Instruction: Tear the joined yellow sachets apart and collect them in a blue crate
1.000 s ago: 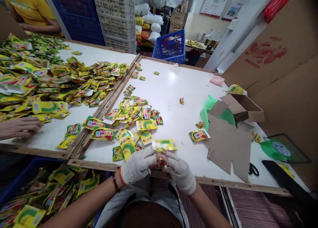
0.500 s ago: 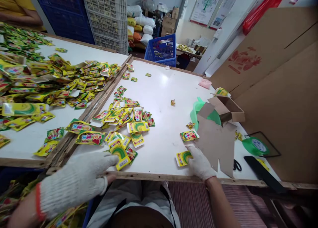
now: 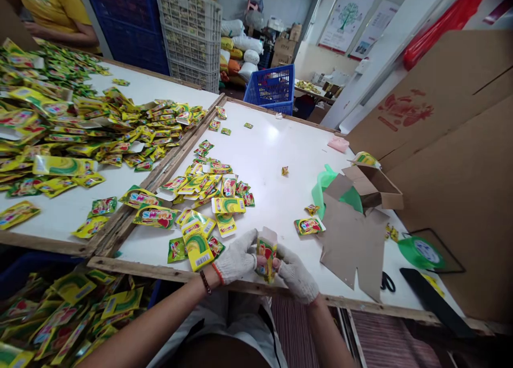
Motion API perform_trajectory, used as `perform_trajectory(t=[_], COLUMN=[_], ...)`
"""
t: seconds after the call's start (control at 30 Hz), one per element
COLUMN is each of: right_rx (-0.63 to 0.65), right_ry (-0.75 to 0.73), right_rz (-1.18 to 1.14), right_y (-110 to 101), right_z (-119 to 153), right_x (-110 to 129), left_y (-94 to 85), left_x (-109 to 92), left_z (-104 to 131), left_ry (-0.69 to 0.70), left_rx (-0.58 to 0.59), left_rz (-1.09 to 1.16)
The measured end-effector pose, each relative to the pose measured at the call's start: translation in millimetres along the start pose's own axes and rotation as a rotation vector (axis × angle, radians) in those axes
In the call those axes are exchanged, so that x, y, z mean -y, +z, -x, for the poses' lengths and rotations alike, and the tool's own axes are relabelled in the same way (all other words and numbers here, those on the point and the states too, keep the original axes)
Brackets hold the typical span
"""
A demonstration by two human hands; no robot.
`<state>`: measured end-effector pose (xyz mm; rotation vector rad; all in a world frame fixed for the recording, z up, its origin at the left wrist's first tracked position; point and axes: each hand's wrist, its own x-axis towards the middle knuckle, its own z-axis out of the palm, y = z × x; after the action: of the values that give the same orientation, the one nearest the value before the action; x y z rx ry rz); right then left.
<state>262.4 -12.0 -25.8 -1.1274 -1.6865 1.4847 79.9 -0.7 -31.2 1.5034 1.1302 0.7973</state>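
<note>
Both gloved hands meet at the table's front edge around one small candy box (image 3: 266, 250), upright with a pale end flap raised at its top. My left hand (image 3: 237, 258) grips its left side, bare thumb tip across the printed face. From the right, my right hand (image 3: 296, 274) closes on the same box. Just left of my left hand lie a yellow box (image 3: 197, 246) with a barcode and a red-green packet (image 3: 216, 246). Behind them is a loose heap of yellow boxes (image 3: 200, 184). A single box (image 3: 309, 226) lies right of my hands.
Wooden strips (image 3: 160, 175) divide this table from one piled with packets (image 3: 100, 117). Flattened cardboard (image 3: 352, 240), a green basin (image 3: 320, 189), scissors (image 3: 387, 282) and a green tape roll (image 3: 420, 251) sit at right. A bin of boxes (image 3: 68, 314) is lower left. A person in yellow (image 3: 60, 15) is beyond.
My right hand has brought the box leftward from the table to the front middle. My left hand has come in from the lower left and taken hold of it too. The view has shifted slightly.
</note>
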Motion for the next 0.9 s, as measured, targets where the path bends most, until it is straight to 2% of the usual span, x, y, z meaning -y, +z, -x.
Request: perform_trajectory(t=[0.07, 0.13, 0.2, 0.33, 0.43, 0.53, 0.73, 0.9], right_rx=[-0.085, -0.269, -0.437, -0.565, -0.565, -0.528, -0.447, -0.384], right_ry=[0.01, 0.001, -0.028, -0.019, -0.019, -0.049, -0.051, -0.072], right_rz=[-0.069, -0.139, -0.202, -0.029, 0.128, 0.162, 0.11, 0.27], right_y=[13.5, 26.2, 35.9, 42.3, 40.2, 37.6, 35.5, 34.3], right_z=[-7.1, -13.0, -15.8, -12.9, -10.9, -14.7, -28.0, -23.8], right_x=[-5.7, -15.7, -25.4, -33.0, -29.2, -22.9, -12.8, -0.9], left_y=[-1.7, -2.4, -2.6, -5.0, -11.0, -18.1, -22.7, -26.7], left_x=[1.1, 5.9, 13.2, 22.2, 18.6, 12.2, 11.7, 5.2], left_z=[2.6, 6.1, 9.7, 16.6, 19.2, 17.5, 9.4, 9.7], left_ry=[0.002, 0.001, 0.001, 0.025, 0.102, 0.155, 0.031, 0.071], left_rx=[-0.095, -0.187, -0.225, -0.247, -0.201, -0.116, -0.168, -0.131], left_rz=[0.024, 0.009, 0.01, 0.072, -0.036, -0.075, 0.064, -0.027])
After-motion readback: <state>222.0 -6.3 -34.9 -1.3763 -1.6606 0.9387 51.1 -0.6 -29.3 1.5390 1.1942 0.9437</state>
